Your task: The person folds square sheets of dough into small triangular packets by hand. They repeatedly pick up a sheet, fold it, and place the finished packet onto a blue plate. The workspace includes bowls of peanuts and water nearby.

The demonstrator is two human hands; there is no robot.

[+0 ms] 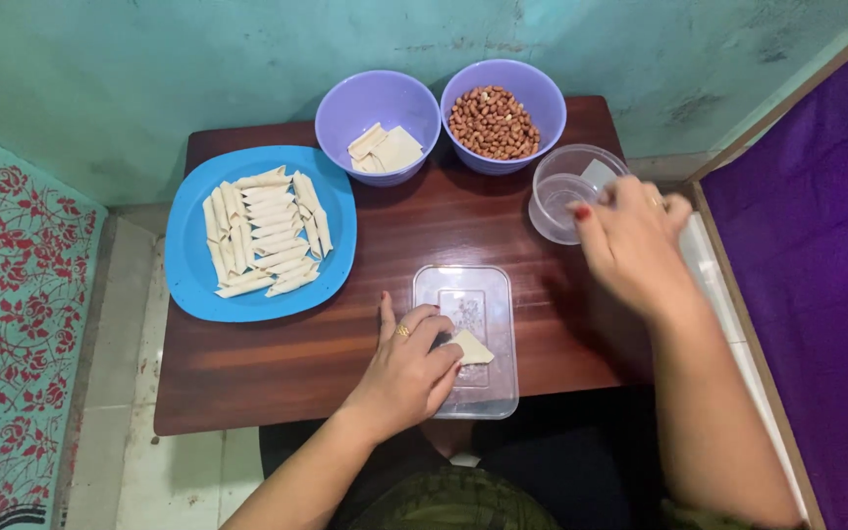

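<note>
Where the clear plastic lid lies flat near the front edge of the brown table, a small pale square wrapper rests on it, one corner pointing right. The left hand bends over the lid's left side, fingers curled down and pinching the wrapper's near edge, a ring on one finger. The wrapper looks thin, flat and cream-coloured.

Up and to the right, the right hand hovers at a small clear round tub, fingers bunched loosely together; whether they hold anything cannot be told, since the hand is blurred. The tub looks to hold a little water, and a pale scrap shows at its far rim.

Behind, against the teal wall, stand two purple bowls side by side: the left bowl holds a few more flat pale wrappers, the right bowl is full of brown peanuts. On the table's left, a round blue plate carries rows of rolled pale sticks, laid close together. Nothing lies between the lid and the bowls. A purple cloth runs down the right side, and a teal cloth with red flowers covers the left.
</note>
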